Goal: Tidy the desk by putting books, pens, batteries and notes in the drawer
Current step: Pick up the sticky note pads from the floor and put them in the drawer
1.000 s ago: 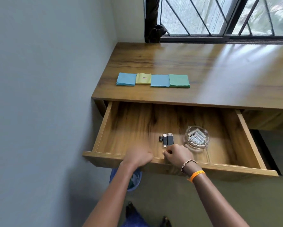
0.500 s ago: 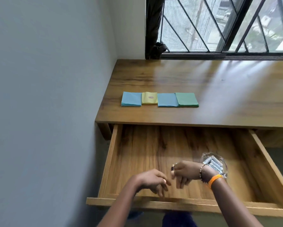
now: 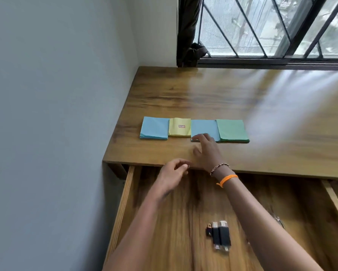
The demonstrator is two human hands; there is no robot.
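Several pads of notes lie in a row on the wooden desk (image 3: 232, 98): a blue pad (image 3: 154, 127), a yellow pad (image 3: 180, 126), a second blue pad (image 3: 204, 128) and a green pad (image 3: 232, 131). My right hand (image 3: 206, 151) reaches over the desk's front edge, its straight fingertips touching the near edge of the second blue pad. My left hand (image 3: 174, 174) hovers at the desk's front edge above the open drawer (image 3: 129, 192), fingers loosely curled and holding nothing. Three small black flash-drive-like sticks (image 3: 219, 235) lie inside the drawer.
A grey wall runs close along the left of the desk and drawer. A barred window (image 3: 271, 28) and a dark curtain (image 3: 187, 30) stand behind the desk. A glass dish edge (image 3: 278, 220) peeks out behind my right forearm in the drawer.
Both hands have left the drawer and moved up and forward. My right hand now touches the second blue pad; my left hand has risen to the desk's front edge. The view has tilted up.
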